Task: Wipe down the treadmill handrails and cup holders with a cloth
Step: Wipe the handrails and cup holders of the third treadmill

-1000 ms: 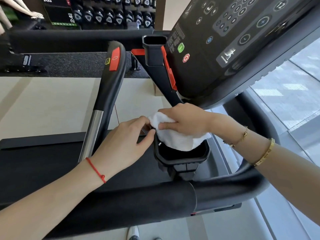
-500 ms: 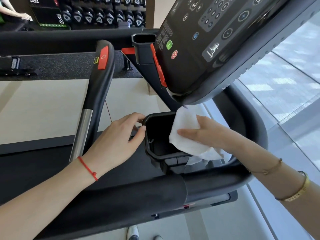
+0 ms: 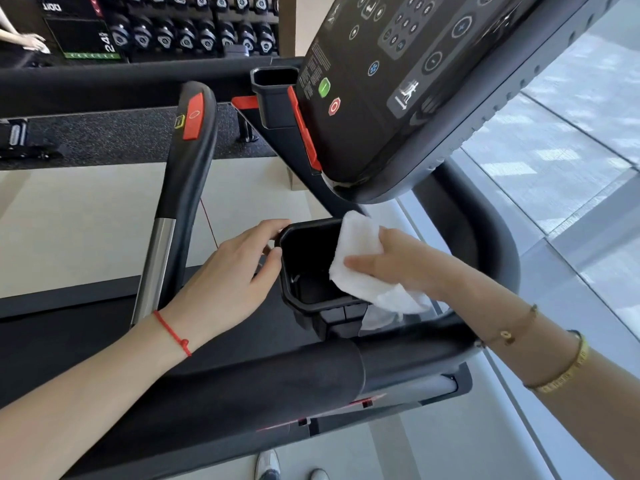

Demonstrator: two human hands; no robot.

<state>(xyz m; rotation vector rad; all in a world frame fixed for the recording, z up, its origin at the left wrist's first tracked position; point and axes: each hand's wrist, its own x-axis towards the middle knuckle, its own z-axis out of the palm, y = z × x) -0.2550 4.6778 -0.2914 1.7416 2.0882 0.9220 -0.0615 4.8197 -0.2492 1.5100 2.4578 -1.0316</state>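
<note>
A black cup holder (image 3: 313, 305) sits below the treadmill console, just past the front handrail (image 3: 277, 375). My left hand (image 3: 232, 275) holds its left rim, with the thumb and forefinger curled round the edge. My right hand (image 3: 401, 265) grips a folded white cloth (image 3: 356, 251) and presses it over the holder's right rim; the thumb lies on the inner side and the fingers are hidden behind the cloth. A loose end of the cloth hangs outside the holder at the lower right.
The dark console (image 3: 398, 81) overhangs the holder closely from above. A second cup holder (image 3: 273, 84) stands further back. An upright handle (image 3: 187, 161) with a red button rises at the left, and a curved handrail (image 3: 491, 237) wraps the right side. Dumbbell racks line the far wall.
My right hand took the cloth from over the holder's opening to its right rim, leaving the inside visible. My left hand stayed on the left rim.
</note>
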